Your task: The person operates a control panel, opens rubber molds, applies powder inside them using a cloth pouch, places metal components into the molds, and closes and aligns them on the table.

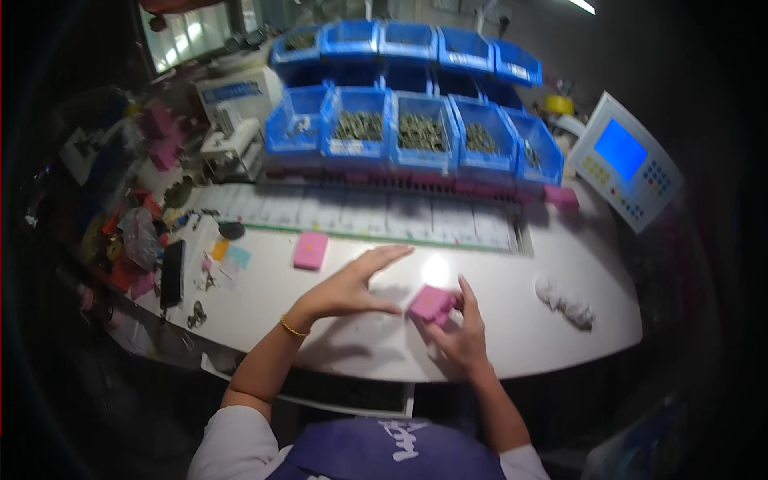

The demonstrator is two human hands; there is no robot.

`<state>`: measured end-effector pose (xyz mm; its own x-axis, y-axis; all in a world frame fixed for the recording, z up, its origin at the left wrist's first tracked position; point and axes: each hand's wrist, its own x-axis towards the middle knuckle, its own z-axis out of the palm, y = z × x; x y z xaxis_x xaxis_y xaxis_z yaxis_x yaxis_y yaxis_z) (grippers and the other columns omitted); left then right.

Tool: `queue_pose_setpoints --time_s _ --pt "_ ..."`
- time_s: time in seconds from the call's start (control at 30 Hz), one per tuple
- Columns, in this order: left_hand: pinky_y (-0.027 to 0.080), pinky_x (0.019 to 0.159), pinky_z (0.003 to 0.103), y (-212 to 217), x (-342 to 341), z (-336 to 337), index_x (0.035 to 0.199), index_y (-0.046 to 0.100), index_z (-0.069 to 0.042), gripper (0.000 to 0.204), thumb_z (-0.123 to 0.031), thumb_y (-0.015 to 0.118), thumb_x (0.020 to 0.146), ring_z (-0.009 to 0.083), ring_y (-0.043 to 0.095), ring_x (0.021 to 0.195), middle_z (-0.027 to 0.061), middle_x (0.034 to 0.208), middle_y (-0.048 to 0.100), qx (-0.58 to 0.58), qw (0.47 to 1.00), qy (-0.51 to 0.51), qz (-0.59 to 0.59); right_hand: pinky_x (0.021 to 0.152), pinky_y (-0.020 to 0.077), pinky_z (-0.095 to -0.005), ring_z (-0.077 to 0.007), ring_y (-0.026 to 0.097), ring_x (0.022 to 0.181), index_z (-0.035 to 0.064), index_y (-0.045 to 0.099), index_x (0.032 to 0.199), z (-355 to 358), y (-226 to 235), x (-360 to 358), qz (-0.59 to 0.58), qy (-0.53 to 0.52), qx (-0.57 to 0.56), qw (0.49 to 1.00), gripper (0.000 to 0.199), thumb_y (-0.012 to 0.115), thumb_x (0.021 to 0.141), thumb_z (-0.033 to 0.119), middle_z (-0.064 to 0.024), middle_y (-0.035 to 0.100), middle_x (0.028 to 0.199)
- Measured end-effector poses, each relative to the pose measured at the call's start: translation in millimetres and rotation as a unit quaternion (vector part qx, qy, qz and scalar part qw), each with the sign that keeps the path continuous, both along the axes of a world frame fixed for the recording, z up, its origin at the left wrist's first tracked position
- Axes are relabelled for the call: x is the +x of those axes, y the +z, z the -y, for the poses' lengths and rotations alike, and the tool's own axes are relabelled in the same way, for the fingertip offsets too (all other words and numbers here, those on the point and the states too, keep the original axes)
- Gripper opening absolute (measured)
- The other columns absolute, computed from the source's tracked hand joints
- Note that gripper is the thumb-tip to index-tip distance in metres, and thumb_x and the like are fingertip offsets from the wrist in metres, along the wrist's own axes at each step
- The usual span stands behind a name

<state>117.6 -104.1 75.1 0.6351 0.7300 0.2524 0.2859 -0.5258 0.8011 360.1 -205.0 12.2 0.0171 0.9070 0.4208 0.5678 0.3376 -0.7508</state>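
A pink box [433,303] at centre, another pink box [310,250] at ten o'clock, blue bins [360,128] at twelve, all above a white table [512,320].

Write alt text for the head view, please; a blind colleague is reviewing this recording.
At a white workbench, a person's right hand grips a small pink block while the left hand hovers open beside it. A second pink block lies further back, before rows of blue parts bins; a control panel with a blue screen stands at right.

Bare white table [512,320] lies open to my right, up to a crumpled white rag [566,302]. Blue bins [416,132] wall off the far side; a pink block [310,250] and clutter [152,248] crowd the left.
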Motion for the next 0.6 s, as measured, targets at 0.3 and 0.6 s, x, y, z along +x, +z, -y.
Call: queue_pose_setpoints --time_s 0.3,0.6 --pt "0.049 0.103 0.036 -17.9 33.8 26.1 0.134 0.056 0.001 0.065 -0.005 0.081 0.074 0.0200 0.059 0.119 0.0124 0.129 0.062 -0.362 0.907 -0.105 0.187 0.098 0.0530 -0.0368 -0.0251 0.064 0.111 -0.0016 0.018 0.155 5.6 45.4 -0.9 -0.156 0.134 -0.052 0.977 0.097 0.080 0.081 0.007 -0.0182 0.058 0.126" --pt "0.056 0.085 0.040 -29.0 93.2 63.4 0.125 0.050 0.000 0.067 -0.061 0.045 0.099 0.0236 0.061 0.092 0.0068 0.096 0.057 -0.518 0.620 0.001 0.590 0.103 0.0454 -0.0401 -0.0283 0.049 0.123 -0.0063 0.023 0.152 40.3 15.3 -48.2 -0.143 0.008 0.115 0.983 0.082 0.072 0.086 0.000 -0.0192 0.044 0.133"
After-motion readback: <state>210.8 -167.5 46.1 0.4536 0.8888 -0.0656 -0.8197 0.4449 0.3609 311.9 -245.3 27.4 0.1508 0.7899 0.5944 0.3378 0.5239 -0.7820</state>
